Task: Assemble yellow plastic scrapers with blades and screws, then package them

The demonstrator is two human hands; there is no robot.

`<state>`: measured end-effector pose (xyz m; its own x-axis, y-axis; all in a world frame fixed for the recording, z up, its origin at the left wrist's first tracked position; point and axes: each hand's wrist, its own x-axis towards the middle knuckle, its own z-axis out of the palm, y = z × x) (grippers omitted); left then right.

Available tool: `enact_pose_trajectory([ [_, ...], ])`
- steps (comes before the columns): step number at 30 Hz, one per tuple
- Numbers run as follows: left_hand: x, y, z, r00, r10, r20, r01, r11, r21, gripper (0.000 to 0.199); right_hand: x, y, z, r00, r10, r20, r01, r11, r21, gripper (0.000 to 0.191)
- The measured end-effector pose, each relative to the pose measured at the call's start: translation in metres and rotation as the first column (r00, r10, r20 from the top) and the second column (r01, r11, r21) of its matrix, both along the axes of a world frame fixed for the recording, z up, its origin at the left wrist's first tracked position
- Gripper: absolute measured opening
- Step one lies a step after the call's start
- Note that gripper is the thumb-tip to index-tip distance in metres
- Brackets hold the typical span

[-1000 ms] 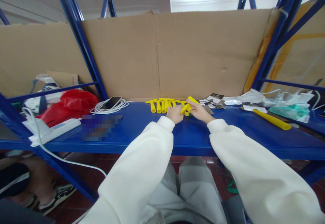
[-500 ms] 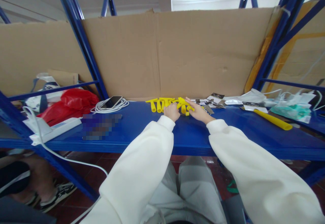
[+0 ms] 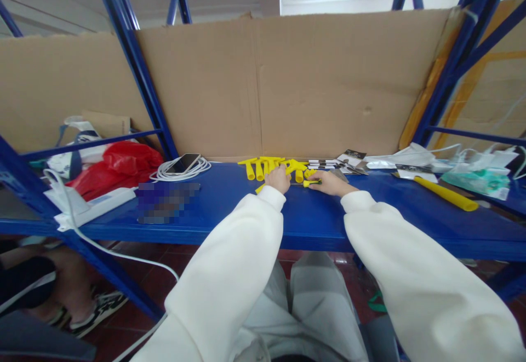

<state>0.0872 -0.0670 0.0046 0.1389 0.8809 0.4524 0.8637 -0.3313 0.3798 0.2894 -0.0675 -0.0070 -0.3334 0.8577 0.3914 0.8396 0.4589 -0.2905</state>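
Several yellow T-shaped plastic tools (image 3: 259,171) with round handle ends lie in a row against the cardboard at the back of the blue shelf. My left hand (image 3: 278,179) is closed in front of them, around a yellow plastic tool whose tip (image 3: 259,188) sticks out at its left. To the right, my right hand (image 3: 331,183) pinches a small yellow plastic piece (image 3: 311,183) between thumb and fingers. Just behind the hands lie more yellow tools (image 3: 299,174). My fingers hide most of what the left hand holds.
Flat black-and-white packets (image 3: 351,157) lie right of the tools, and a yellow tube (image 3: 450,194) farther right. On the left are a phone (image 3: 184,164) on a coiled white cable, a power strip (image 3: 101,208) and a red bag (image 3: 129,159). A person's leg (image 3: 72,277) shows at lower left.
My right hand has drawn back slightly to the right and down from the yellow tools, and now pinches the small yellow piece. A yellow tip now shows left of my left hand.
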Motion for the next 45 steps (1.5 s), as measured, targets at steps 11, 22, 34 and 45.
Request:
enact_pose_trajectory([
  [11, 0.002, -0.003, 0.001, 1.000, -0.006, 0.010, 0.005, 1.000, 0.028, 0.030, 0.057, -0.020, 0.029, 0.980, -0.167, 0.108, 0.196, 0.913, -0.359, 0.013],
  [22, 0.003, -0.003, 0.002, 0.996, -0.039, -0.083, 0.042, 0.999, 0.027, 0.027, 0.060, -0.031, 0.040, 0.895, -0.431, 0.115, 0.443, 0.829, -0.341, 0.015],
  [34, 0.004, -0.016, 0.016, 0.979, -0.014, -0.202, -0.011, 0.992, -0.123, 0.036, 0.072, -0.028, 0.032, 0.944, -0.307, 0.119, 0.329, 0.871, -0.365, 0.014],
  [45, 0.004, -0.015, 0.015, 0.979, -0.031, -0.200, 0.006, 0.992, -0.125, 0.035, 0.072, -0.022, 0.032, 0.817, -0.565, 0.118, 0.577, 0.801, -0.157, 0.017],
])
